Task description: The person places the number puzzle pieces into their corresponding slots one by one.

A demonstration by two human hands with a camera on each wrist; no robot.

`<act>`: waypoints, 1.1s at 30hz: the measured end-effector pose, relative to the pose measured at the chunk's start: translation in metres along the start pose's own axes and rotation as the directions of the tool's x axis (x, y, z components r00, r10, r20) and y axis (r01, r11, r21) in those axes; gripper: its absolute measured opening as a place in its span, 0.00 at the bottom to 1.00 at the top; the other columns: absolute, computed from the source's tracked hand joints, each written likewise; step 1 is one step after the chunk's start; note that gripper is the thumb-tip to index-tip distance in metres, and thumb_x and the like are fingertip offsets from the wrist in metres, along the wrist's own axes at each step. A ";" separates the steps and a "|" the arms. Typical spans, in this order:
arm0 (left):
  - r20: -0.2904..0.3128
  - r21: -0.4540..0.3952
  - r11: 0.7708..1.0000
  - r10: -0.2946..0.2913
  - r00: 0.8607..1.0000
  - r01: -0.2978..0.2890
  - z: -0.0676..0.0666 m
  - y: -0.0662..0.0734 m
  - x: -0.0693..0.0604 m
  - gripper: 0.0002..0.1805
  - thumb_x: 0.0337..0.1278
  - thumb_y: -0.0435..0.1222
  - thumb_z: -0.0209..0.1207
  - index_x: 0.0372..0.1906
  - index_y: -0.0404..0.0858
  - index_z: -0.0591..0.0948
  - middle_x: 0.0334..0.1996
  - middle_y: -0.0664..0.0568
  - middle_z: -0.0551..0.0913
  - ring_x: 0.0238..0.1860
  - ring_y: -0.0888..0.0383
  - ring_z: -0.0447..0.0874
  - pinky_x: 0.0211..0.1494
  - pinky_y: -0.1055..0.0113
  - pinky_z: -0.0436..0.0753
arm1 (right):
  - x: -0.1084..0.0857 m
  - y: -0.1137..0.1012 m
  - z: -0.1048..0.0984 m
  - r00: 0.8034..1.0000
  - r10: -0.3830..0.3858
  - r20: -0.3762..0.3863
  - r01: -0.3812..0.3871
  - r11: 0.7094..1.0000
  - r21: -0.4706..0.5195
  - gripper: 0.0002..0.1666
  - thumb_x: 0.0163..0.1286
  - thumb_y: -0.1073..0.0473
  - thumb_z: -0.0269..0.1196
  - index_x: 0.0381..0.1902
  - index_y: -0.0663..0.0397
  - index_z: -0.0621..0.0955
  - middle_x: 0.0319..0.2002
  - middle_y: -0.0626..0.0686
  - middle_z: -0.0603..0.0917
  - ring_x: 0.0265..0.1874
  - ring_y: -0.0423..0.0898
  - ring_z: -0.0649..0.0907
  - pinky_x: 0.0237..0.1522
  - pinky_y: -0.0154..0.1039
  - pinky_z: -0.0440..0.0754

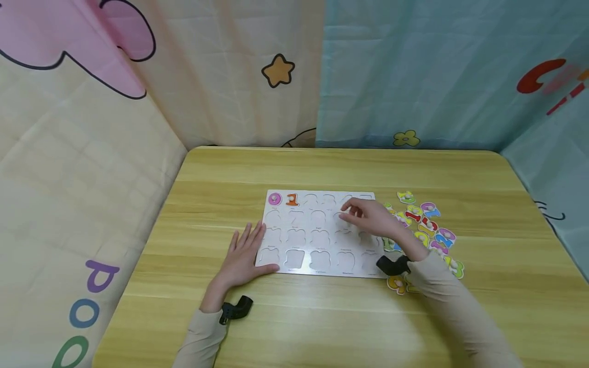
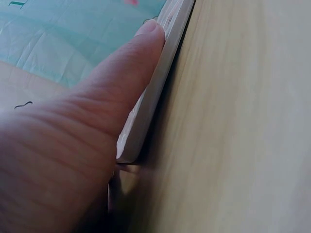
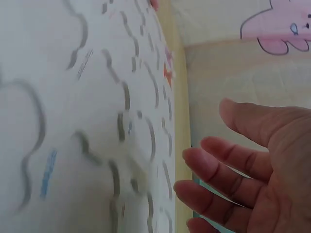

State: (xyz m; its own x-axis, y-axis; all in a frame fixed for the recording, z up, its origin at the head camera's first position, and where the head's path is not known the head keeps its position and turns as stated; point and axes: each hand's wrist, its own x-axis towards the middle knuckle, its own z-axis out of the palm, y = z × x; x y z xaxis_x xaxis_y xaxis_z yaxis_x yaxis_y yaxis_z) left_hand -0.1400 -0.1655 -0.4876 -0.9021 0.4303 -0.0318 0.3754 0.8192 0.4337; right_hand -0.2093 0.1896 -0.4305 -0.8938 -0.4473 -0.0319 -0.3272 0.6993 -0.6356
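Observation:
A white puzzle board (image 1: 307, 221) with rows of number-shaped recesses lies on the table. In its top left corner sit a pink 0 piece (image 1: 274, 199) and an orange 1 piece (image 1: 292, 200). My left hand (image 1: 241, 259) rests at the board's left edge with fingers spread. In the left wrist view its thumb (image 2: 119, 73) lies along the board's front edge. Above the right part of the board hovers my right hand (image 1: 370, 217). The right wrist view shows that hand's fingers (image 3: 214, 162) loosely bent, apart, holding nothing.
Several colourful number pieces (image 1: 428, 225) lie in a loose pile right of the board, partly hidden by my right forearm. The wooden table (image 1: 221, 174) meets printed curtains (image 1: 230, 102) at the back and sides.

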 end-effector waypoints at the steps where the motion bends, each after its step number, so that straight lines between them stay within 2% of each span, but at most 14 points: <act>1: -0.001 -0.001 1.000 -0.002 1.000 0.002 0.000 0.000 0.000 0.60 0.47 0.67 0.58 0.75 0.36 0.46 0.75 0.47 0.43 0.73 0.47 0.31 0.70 0.49 0.29 | -0.011 0.007 -0.005 1.000 0.008 -0.003 -0.008 1.000 0.002 0.16 0.67 0.48 0.62 0.44 0.54 0.81 0.28 0.47 0.77 0.26 0.45 0.73 0.23 0.38 0.72; 5: 0.000 0.005 1.000 -0.003 1.000 0.003 0.002 -0.002 -0.001 0.60 0.47 0.67 0.58 0.75 0.36 0.46 0.75 0.46 0.44 0.73 0.48 0.31 0.70 0.49 0.29 | -0.055 0.033 -0.021 0.999 0.036 -0.035 -0.036 0.999 -0.012 0.13 0.65 0.50 0.65 0.40 0.53 0.81 0.25 0.45 0.76 0.24 0.44 0.73 0.22 0.35 0.71; 9: -0.003 0.005 1.000 0.003 1.000 -0.003 0.003 -0.002 -0.001 0.60 0.47 0.67 0.57 0.75 0.37 0.46 0.75 0.46 0.44 0.73 0.47 0.32 0.70 0.49 0.30 | -0.095 0.053 -0.028 0.993 0.088 -0.081 -0.092 0.995 -0.044 0.14 0.60 0.50 0.69 0.36 0.53 0.81 0.22 0.44 0.74 0.21 0.41 0.72 0.21 0.34 0.69; 12: -0.004 0.005 1.000 0.003 1.000 -0.003 0.003 -0.002 -0.002 0.60 0.47 0.67 0.57 0.75 0.37 0.46 0.75 0.46 0.44 0.73 0.48 0.32 0.70 0.49 0.30 | -0.119 0.063 -0.028 0.987 0.132 -0.089 -0.137 0.989 -0.051 0.16 0.56 0.48 0.72 0.33 0.52 0.81 0.20 0.43 0.73 0.19 0.39 0.71 0.20 0.33 0.68; 15: -0.003 0.012 1.000 0.000 1.000 0.000 0.004 -0.003 -0.002 0.60 0.47 0.68 0.57 0.75 0.37 0.45 0.75 0.46 0.44 0.73 0.48 0.32 0.70 0.50 0.29 | -0.135 0.070 -0.025 0.985 0.153 -0.076 -0.156 0.987 -0.040 0.17 0.52 0.47 0.73 0.31 0.51 0.81 0.20 0.43 0.72 0.19 0.37 0.70 0.21 0.32 0.67; 20: -0.017 0.014 1.000 0.005 1.000 -0.005 0.005 -0.005 -0.002 0.60 0.47 0.68 0.57 0.75 0.36 0.46 0.75 0.46 0.44 0.73 0.47 0.33 0.70 0.49 0.30 | -0.144 0.076 -0.020 0.988 0.130 -0.080 -0.133 0.991 -0.026 0.14 0.52 0.50 0.74 0.30 0.49 0.82 0.20 0.42 0.71 0.20 0.36 0.69 0.21 0.32 0.66; 28: -0.006 0.015 1.000 -0.003 1.000 0.004 0.005 -0.005 -0.001 0.60 0.47 0.69 0.55 0.75 0.38 0.45 0.75 0.47 0.43 0.74 0.49 0.31 0.70 0.50 0.29 | -0.142 0.078 -0.015 0.992 0.041 -0.121 -0.051 0.995 -0.080 0.11 0.51 0.52 0.75 0.26 0.43 0.81 0.17 0.38 0.69 0.18 0.35 0.68 0.19 0.31 0.64; 33: -0.018 0.004 1.000 0.006 1.000 -0.006 0.004 -0.004 0.000 0.60 0.47 0.68 0.56 0.75 0.37 0.45 0.75 0.46 0.44 0.74 0.48 0.32 0.70 0.49 0.30 | -0.142 0.078 -0.014 0.988 0.010 -0.154 -0.024 0.996 -0.090 0.10 0.51 0.57 0.75 0.25 0.45 0.81 0.17 0.38 0.68 0.18 0.34 0.67 0.19 0.30 0.64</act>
State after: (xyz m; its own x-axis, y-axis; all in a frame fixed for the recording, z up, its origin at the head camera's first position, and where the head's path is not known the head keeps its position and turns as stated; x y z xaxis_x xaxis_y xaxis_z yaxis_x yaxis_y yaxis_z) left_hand -0.1404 -0.1669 -0.4929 -0.9035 0.4285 -0.0132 0.3818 0.8182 0.4299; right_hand -0.1123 0.3158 -0.4648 -0.9336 -0.3490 0.0815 -0.3321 0.7569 -0.5629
